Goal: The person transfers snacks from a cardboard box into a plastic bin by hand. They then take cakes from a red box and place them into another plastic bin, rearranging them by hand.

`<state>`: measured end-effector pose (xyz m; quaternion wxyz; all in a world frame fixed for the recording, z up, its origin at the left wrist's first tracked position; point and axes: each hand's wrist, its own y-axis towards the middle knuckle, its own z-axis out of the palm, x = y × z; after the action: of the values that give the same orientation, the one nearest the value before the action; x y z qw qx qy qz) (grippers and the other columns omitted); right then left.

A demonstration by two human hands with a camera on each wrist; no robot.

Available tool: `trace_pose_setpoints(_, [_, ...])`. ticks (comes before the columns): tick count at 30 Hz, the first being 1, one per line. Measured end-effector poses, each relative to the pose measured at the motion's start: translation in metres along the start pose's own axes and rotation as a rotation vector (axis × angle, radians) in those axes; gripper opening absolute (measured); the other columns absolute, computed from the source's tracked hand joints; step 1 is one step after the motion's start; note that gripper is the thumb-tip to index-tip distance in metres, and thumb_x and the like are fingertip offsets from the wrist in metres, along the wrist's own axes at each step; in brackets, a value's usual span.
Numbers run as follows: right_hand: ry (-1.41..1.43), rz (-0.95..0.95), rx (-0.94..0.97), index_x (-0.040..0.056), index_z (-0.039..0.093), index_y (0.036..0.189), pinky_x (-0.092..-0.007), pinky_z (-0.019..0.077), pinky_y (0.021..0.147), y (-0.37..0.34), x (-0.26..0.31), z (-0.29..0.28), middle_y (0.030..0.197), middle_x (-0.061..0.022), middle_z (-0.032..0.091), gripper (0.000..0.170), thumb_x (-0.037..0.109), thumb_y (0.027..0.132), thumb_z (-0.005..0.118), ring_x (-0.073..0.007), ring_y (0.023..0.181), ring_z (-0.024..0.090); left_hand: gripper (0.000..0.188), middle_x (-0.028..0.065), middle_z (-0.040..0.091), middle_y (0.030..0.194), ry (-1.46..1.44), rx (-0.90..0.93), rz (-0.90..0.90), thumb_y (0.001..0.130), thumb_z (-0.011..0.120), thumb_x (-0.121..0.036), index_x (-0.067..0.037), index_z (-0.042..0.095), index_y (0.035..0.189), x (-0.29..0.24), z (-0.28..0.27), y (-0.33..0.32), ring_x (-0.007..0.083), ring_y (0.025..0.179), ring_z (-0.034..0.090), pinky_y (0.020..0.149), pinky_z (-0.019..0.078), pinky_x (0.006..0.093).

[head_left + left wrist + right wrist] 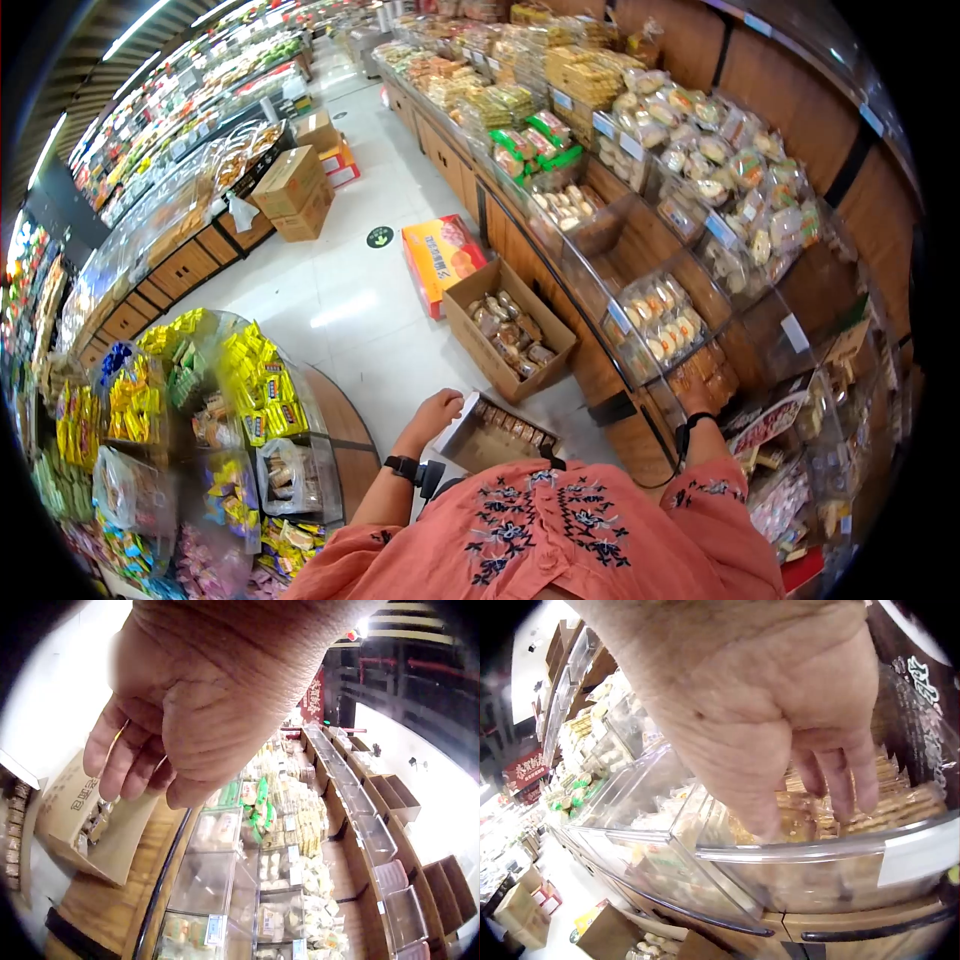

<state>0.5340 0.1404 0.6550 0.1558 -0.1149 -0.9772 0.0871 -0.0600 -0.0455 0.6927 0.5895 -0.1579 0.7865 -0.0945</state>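
Note:
My right hand (692, 385) reaches into a clear display bin at the right. In the right wrist view its fingers (840, 784) point down, fairly straight, onto brown stick-shaped snacks (892, 806) in clear wrappers; their tips are among the packs, behind the bin's clear front rim (810, 851). Over the floor, my left hand (432, 418) hangs with loosely bent fingers and holds nothing, a thin ring showing in the left wrist view. Just below and beside it is an open carton (480, 440) with a row of small brown packs along its far side.
A larger open carton (560, 350) of wrapped breads stands against the wooden counter, beside an orange-red box (437, 255). Bins of wrapped white pastries (660, 325) adjoin the right hand's bin. At left is a rounded display (345, 420) of yellow-wrapped snacks (262, 385). Stacked cartons (290, 190) stand farther down the aisle.

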Motion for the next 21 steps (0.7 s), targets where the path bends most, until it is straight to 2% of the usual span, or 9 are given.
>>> trace_pose_setpoints(1, [-0.013, -0.022, -0.031, 0.0057, 0.053, 0.125, -0.0458, 0.0452, 0.096, 0.011, -0.014, 0.016, 0.122, -0.0234, 0.060, 0.047, 0.018, 0.082, 0.067, -0.0417, 0.116, 0.055, 0.035, 0.0123, 0.069, 0.095, 0.004, 0.004, 0.006, 0.094, 0.055, -0.026, 0.002, 0.061, 0.114, 0.008, 0.001, 0.007, 0.0188, 0.080, 0.069, 0.069, 0.0536, 0.0308])
trace_pose_setpoints(2, [0.136, -0.286, -0.182, 0.0067, 0.055, 0.122, -0.0448, 0.0465, 0.094, 0.013, -0.022, 0.024, 0.116, -0.0206, 0.062, 0.045, 0.021, 0.082, 0.068, -0.0392, 0.111, 0.058, 0.035, 0.0120, 0.069, 0.095, 0.012, 0.027, 0.006, 0.095, 0.055, -0.026, 0.002, 0.061, 0.115, 0.014, 0.006, 0.011, 0.0188, 0.080, 0.069, 0.069, 0.0535, 0.0308])
trace_pose_setpoints(3, [0.283, -0.269, -0.172, 0.0066, 0.056, 0.121, -0.0443, 0.0469, 0.093, 0.014, -0.026, 0.029, 0.114, -0.0197, 0.063, 0.043, 0.023, 0.083, 0.068, -0.0369, 0.109, 0.059, 0.034, 0.0109, 0.069, 0.095, 0.006, 0.037, -0.008, 0.096, 0.055, -0.025, 0.000, 0.060, 0.117, 0.012, 0.008, 0.012, 0.0190, 0.081, 0.068, 0.068, 0.0532, 0.0305])
trace_pose_setpoints(6, [0.213, -0.279, -0.205, 0.0064, 0.052, 0.131, -0.0448, 0.0474, 0.092, 0.019, -0.034, 0.039, 0.119, -0.0207, 0.063, 0.049, 0.027, 0.088, 0.065, -0.0370, 0.109, 0.060, 0.034, 0.0086, 0.068, 0.099, -0.026, 0.088, -0.054, 0.096, 0.055, -0.024, -0.002, 0.059, 0.121, 0.006, 0.012, 0.017, 0.0158, 0.084, 0.068, 0.068, 0.0516, 0.0275])
trace_pose_setpoints(8, [0.209, -0.056, -0.072, 0.0086, 0.048, 0.137, -0.0469, 0.0482, 0.092, -0.020, 0.008, -0.010, 0.124, -0.0262, 0.059, 0.056, 0.028, 0.087, 0.065, -0.0418, 0.111, 0.059, 0.039, 0.0084, 0.067, 0.100, -0.012, 0.109, -0.077, 0.096, 0.054, -0.027, 0.001, 0.057, 0.123, -0.013, 0.023, 0.012, 0.0167, 0.086, 0.067, 0.071, 0.0527, 0.0282])
trace_pose_setpoints(9, [0.190, -0.054, -0.131, 0.0067, 0.062, 0.114, -0.0480, 0.0481, 0.088, -0.031, 0.018, -0.018, 0.110, -0.0230, 0.065, 0.035, 0.032, 0.090, 0.058, -0.0385, 0.102, 0.063, 0.040, 0.0085, 0.067, 0.100, 0.004, 0.120, -0.103, 0.096, 0.054, -0.028, 0.000, 0.056, 0.124, -0.018, 0.030, 0.011, 0.0165, 0.086, 0.067, 0.071, 0.0527, 0.0281])
trace_pose_setpoints(10, [0.183, -0.156, -0.278, 0.0063, 0.062, 0.116, -0.0475, 0.0486, 0.089, -0.015, -0.001, 0.008, 0.110, -0.0239, 0.065, 0.037, 0.030, 0.087, 0.061, -0.0384, 0.102, 0.062, 0.040, 0.0086, 0.067, 0.100, 0.017, 0.114, -0.122, 0.096, 0.054, -0.028, 0.000, 0.056, 0.124, -0.021, 0.037, 0.013, 0.0163, 0.086, 0.067, 0.071, 0.0527, 0.0281])
trace_pose_setpoints(15, [0.253, -0.049, -0.198, 0.0052, 0.060, 0.120, -0.0457, 0.0478, 0.091, -0.012, -0.009, 0.010, 0.114, -0.0230, 0.063, 0.047, 0.024, 0.077, 0.067, -0.0387, 0.108, 0.059, 0.042, 0.0080, 0.068, 0.100, 0.105, 0.172, -0.173, 0.096, 0.055, -0.029, 0.000, 0.055, 0.126, -0.028, 0.066, 0.029, 0.0154, 0.086, 0.067, 0.070, 0.0526, 0.0277])
trace_pose_setpoints(21, [0.410, -0.026, -0.139, 0.0069, 0.058, 0.123, -0.0437, 0.0470, 0.092, -0.021, -0.019, -0.002, 0.116, -0.0217, 0.062, 0.051, 0.024, 0.076, 0.068, -0.0376, 0.110, 0.058, 0.040, 0.0072, 0.068, 0.101, 0.155, 0.236, -0.149, 0.097, 0.054, -0.029, 0.000, 0.056, 0.125, -0.054, 0.106, 0.040, 0.0149, 0.086, 0.067, 0.070, 0.0525, 0.0268])
